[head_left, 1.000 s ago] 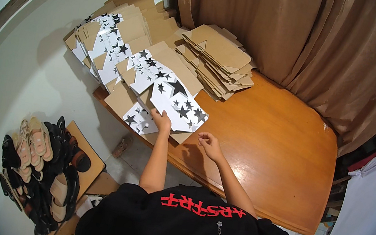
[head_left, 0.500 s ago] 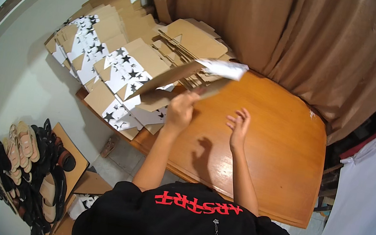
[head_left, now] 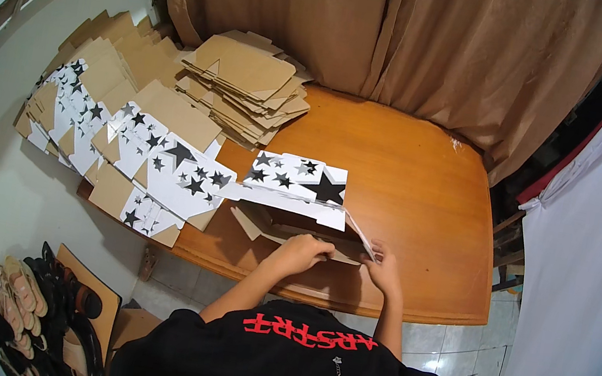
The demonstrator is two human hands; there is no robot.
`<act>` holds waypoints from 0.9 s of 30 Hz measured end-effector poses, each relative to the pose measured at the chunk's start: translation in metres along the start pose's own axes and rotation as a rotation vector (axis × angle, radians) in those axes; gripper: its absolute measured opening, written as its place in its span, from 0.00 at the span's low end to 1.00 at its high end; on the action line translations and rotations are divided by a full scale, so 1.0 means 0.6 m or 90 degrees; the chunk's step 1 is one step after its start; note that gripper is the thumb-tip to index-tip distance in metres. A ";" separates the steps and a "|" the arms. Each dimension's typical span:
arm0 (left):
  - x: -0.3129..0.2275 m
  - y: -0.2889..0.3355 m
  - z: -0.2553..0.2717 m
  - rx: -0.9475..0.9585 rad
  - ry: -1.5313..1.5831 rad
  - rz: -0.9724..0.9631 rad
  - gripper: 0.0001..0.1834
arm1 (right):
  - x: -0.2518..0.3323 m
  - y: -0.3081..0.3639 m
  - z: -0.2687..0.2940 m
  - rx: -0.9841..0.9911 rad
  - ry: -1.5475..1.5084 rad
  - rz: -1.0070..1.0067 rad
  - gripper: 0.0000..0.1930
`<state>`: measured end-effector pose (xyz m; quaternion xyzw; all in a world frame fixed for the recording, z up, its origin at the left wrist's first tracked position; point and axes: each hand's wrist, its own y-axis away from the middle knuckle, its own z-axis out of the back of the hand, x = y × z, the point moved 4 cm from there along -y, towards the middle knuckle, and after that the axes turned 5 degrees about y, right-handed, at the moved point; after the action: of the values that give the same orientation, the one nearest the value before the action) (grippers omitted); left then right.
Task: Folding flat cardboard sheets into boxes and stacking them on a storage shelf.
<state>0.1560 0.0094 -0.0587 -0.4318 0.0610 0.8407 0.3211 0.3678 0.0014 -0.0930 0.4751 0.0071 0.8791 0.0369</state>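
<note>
In front of me on the wooden table stands a partly opened cardboard box [head_left: 294, 179]. Its far panel is white with black and grey stars, and its near wall shows plain brown inside. My left hand [head_left: 304, 255] is closed on the top edge of that near wall, fingertips pressed together. At the box's right end, my right hand [head_left: 384, 267] grips a raised side flap [head_left: 361, 235] between thumb and fingers. The box's left end spreads open beside the stack of flat boxes. Its underside is hidden.
Overlapping flat star-printed boxes [head_left: 181, 173] cover the table's left side. Behind them rises a pile of folded brown boxes [head_left: 244, 77]. A brown curtain [head_left: 417, 49] hangs at the far edge, a white cloth [head_left: 578, 255] at the right. Shoes [head_left: 31, 303] stand lower left.
A folded box held up by my left hand over the stack is now on the table, opened out. My right hand, formerly empty and spread, now grips its right flap. The view has shifted right.
</note>
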 end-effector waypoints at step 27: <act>0.336 0.221 0.140 -0.138 0.585 0.626 0.48 | -0.059 0.009 -0.019 -0.069 -0.401 -0.228 0.37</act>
<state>-0.0650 0.0349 -0.1841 -0.6968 0.2956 0.6215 -0.2022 0.3773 -0.0065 -0.1287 0.7114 0.0322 0.6681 0.2156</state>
